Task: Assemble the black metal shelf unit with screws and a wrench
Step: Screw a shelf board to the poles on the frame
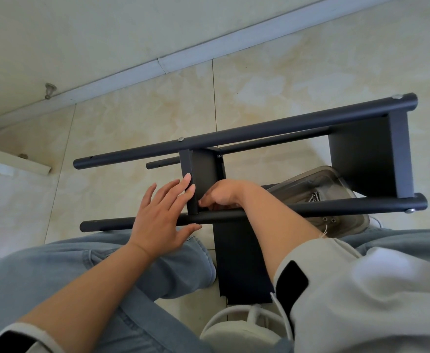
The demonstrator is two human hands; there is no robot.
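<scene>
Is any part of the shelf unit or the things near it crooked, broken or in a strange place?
Nothing looks broken. One loose black panel lies flat on the floor under the frame, not yet mounted. The clear box with screws sits tilted beneath the frame.

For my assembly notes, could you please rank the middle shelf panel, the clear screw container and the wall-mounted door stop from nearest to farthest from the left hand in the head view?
1. Middle shelf panel: the left hand touches its edge with its fingertips.
2. Clear screw container: off to the right, behind the near pole.
3. Door stop: far upper left, on the wall.
</scene>
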